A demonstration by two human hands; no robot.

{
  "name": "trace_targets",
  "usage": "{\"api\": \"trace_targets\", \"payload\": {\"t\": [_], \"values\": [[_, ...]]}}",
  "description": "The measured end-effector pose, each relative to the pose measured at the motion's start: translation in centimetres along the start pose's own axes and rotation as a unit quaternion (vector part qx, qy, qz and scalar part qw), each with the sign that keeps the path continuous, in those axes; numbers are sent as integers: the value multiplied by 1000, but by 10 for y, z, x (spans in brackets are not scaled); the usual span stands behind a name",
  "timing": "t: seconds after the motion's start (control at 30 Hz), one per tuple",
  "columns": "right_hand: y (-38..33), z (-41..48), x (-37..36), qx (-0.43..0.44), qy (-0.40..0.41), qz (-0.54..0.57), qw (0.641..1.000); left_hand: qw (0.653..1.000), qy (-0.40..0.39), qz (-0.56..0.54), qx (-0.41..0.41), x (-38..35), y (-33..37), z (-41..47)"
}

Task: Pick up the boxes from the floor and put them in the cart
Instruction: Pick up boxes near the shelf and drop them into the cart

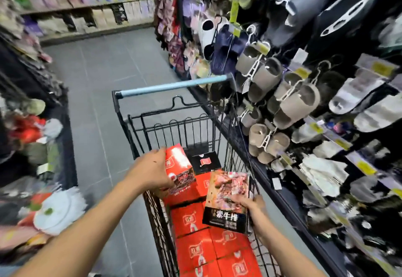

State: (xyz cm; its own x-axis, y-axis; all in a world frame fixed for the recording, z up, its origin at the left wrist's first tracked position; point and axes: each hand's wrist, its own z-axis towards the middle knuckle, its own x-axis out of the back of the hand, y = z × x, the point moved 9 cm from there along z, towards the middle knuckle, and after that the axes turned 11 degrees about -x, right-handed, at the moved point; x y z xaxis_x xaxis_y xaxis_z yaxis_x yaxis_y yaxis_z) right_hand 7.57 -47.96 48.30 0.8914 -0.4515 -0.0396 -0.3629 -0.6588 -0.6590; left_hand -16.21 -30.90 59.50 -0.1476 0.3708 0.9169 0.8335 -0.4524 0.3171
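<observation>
A black wire cart (130,133) with a blue handle (171,86) stands in the aisle below me. Several red boxes (195,248) lie packed inside it, and a black box (203,161) lies further in. My left hand (150,172) grips a red box (179,165), tilted over the cart's left side. My right hand (252,207) holds a black and red box (227,200) with white characters, upright above the cart's right side.
Racks of hanging slippers (289,102) crowd the cart's right side. Shelves of goods (32,146) line the left, with white plates (56,209) near my left arm. Grey tiled floor (102,65) runs ahead to further shelves (87,0).
</observation>
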Motion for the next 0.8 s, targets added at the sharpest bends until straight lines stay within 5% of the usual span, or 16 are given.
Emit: {"api": "trace_targets", "payload": {"t": [0.43,0.63,0.8], "values": [[-76,136,-46,71,-60,-121,988,996,-51,25,-62,-62,-36,117],[-130,149,-67,225,-72,-203,950,995,-75,33,-63,-60,-43,124],[-115,177,-78,214,-93,-346,909,997,-58,16,-55,-55,-49,116]]}}
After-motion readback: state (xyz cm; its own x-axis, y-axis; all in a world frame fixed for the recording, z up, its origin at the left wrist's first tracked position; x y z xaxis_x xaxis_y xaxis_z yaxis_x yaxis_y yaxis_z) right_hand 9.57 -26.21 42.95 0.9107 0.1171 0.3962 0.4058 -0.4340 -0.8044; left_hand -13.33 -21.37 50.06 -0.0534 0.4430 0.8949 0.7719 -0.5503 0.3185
